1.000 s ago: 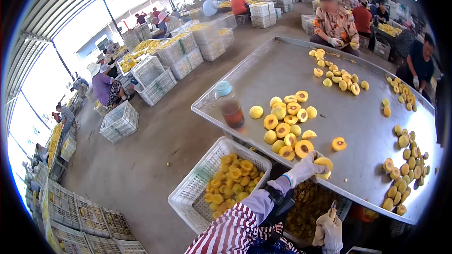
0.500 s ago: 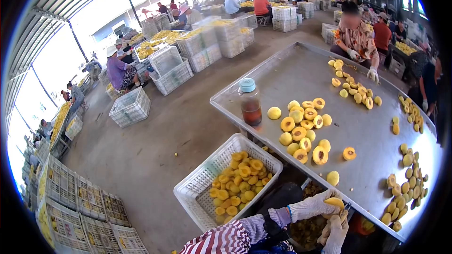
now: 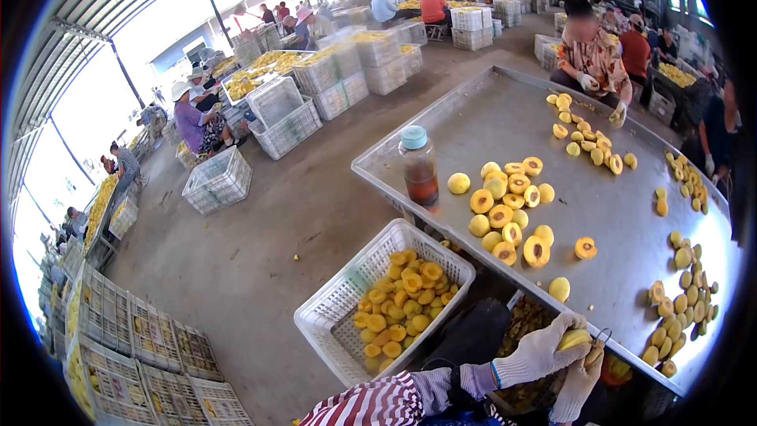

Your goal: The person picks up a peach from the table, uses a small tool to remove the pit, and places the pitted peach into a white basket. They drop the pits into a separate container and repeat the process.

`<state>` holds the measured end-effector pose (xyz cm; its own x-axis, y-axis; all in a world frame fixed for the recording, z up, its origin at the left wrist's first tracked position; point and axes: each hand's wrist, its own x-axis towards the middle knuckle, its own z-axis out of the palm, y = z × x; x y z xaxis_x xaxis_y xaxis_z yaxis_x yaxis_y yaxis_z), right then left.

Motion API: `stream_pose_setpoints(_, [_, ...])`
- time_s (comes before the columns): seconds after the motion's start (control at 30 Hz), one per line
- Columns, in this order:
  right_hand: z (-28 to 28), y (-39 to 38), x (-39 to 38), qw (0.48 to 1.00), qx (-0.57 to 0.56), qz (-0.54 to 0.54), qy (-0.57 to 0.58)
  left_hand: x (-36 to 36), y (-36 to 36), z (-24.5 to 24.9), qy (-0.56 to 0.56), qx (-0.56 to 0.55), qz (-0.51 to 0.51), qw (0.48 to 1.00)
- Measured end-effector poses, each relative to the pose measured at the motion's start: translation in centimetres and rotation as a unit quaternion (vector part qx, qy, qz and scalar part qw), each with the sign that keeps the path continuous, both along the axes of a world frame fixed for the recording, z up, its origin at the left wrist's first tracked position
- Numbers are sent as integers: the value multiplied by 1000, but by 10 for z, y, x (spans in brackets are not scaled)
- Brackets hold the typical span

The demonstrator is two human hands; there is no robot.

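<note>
My left hand (image 3: 538, 353), in a white knit glove, is closed around a yellow peach half (image 3: 574, 339) at the metal table's near edge. Right beside it is my right hand (image 3: 578, 388), also gloved, its fingers closed on a small tool with a thin metal loop (image 3: 605, 334); the tool's handle is hidden in the glove. Brown scraps (image 3: 530, 322) lie in a container below my hands. On the table, cut and whole yellow peaches (image 3: 505, 213) are grouped past my left hand, and a single peach (image 3: 559, 289) lies close to the edge.
A white plastic crate (image 3: 323, 323) of peach halves (image 3: 406, 300) stands left of my legs. A lidded bottle (image 3: 420, 170) stands on the raised-rim metal table (image 3: 473, 126). Across it a gloved co-worker (image 3: 591, 55) sits near more peaches. Stacked crates (image 3: 150, 331) stand lower left.
Both hands have shifted slightly right. The peach half has turned, now showing more of its outer side, and the tool's loop has become visible. Across the table, the co-worker's hand has moved slightly.
</note>
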<state>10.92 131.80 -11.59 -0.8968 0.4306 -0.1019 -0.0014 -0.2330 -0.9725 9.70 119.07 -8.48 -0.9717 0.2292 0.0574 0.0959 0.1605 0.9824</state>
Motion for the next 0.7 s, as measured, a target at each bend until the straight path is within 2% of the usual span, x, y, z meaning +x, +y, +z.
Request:
stream_pose_setpoints(0.1, [12,-6,9,998,-45,10,-30,0,6,0,-10,-53,2,999])
stream_pose_setpoints(0.2, [24,0,13,996,-1,66,-60,-6,8,-5,-37,49,3,998])
stream_pose_setpoints(0.27, [22,1,10,997,8,59,-45,-4,4,3,-87,100,-2,991])
stream_pose_setpoints(0.37, [20,2,8,998,36,38,-39,-7,9,-17,-30,117,-13,993])
stream_pose_setpoints(0.47, [29,6,12,993,58,50,-86,-1,9,-12,-30,117,-22,992])
stream_pose_setpoints(0.53, [24,8,13,995,42,44,-73,4,8,-4,-13,99,-14,995])
stream_pose_setpoints(0.6, [8,0,8,1000,-3,-4,16,6,7,-4,14,84,7,996])
stream_pose_setpoints(0.67, [10,-10,5,997,-69,5,34,10,9,-7,47,70,31,996])
stream_pose_setpoints(0.7, [18,-10,10,998,-58,31,10,9,7,-5,27,61,35,997])
